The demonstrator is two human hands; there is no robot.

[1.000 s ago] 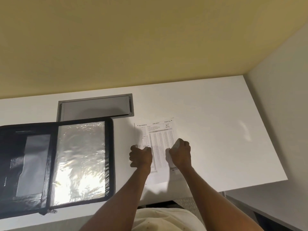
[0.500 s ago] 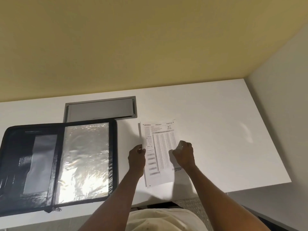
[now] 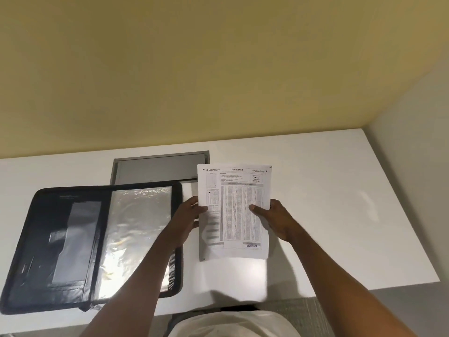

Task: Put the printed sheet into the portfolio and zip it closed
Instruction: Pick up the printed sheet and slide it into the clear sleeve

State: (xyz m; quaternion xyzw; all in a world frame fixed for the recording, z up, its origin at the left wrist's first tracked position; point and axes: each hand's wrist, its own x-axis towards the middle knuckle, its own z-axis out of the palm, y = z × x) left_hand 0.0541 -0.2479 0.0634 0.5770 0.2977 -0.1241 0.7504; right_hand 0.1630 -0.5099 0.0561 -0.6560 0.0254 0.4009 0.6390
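Soft overhead light glares on the plastic sleeve [image 3: 136,229]; edges bow.

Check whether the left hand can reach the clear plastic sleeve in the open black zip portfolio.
Probably yes: the left hand, pinching the white printed sheet, is beside the open black zip portfolio, and nothing lies on its clear plastic sleeve.

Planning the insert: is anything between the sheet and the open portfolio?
Nothing visible does. The left hand and right hand hold the printed sheet just right of the open portfolio; only white table shows between.
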